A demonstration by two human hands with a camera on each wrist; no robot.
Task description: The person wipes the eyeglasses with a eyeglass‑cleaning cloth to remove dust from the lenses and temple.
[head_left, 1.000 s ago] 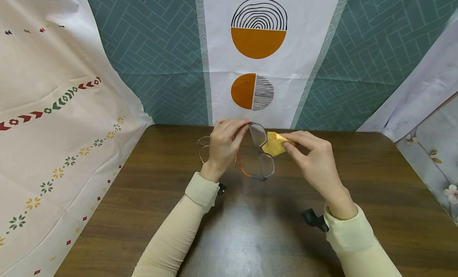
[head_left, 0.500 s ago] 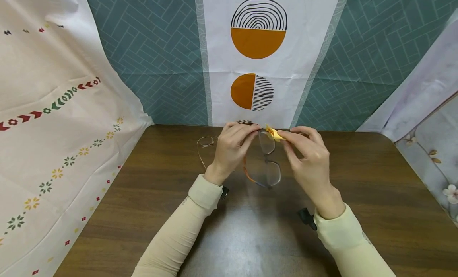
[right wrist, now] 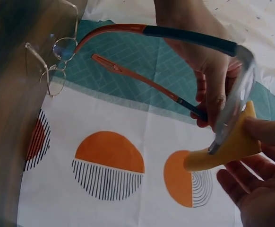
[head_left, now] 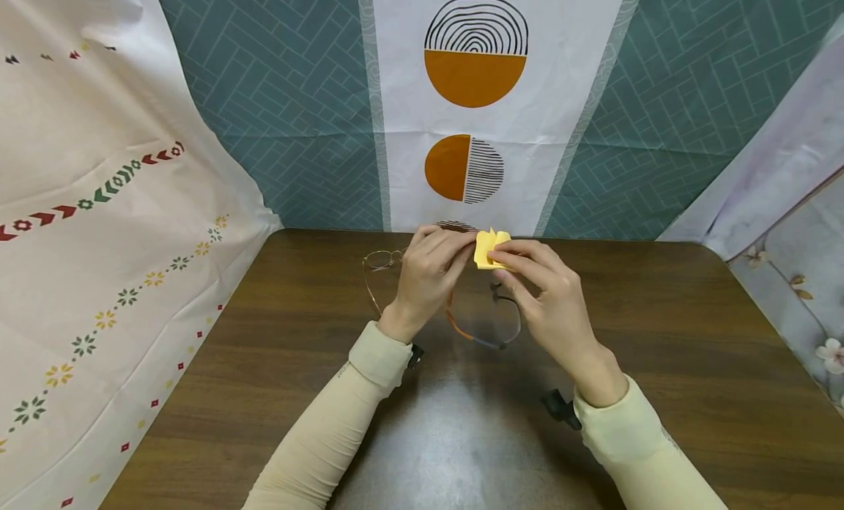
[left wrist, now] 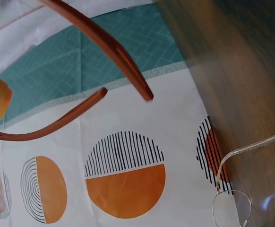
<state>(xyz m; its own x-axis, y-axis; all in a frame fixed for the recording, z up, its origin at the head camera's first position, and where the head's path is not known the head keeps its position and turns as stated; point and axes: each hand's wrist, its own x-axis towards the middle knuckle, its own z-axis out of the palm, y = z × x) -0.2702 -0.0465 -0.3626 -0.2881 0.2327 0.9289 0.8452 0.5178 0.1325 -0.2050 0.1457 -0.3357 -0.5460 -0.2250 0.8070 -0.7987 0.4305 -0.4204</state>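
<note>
My left hand holds a pair of eyeglasses by one temple near the hinge, above the table. The eyeglasses have dark blue temples with orange-brown ends. In the head view the frame hangs with one lens above the other. My right hand pinches a folded yellow cloth around the upper lens, hiding most of it. In the right wrist view the cloth wraps the lens edge, thumb on one side and fingers on the other. The lower lens rim shows bare.
A second pair of eyeglasses, thin and gold-rimmed, lies on the brown wooden table behind my left hand. The patterned cloth backdrop hangs along the table's far edge. A cream cloth hangs at the left.
My right hand has moved left with the yellow cloth, from beside the lens onto it. My left hand has shifted slightly right with the eyeglasses.
</note>
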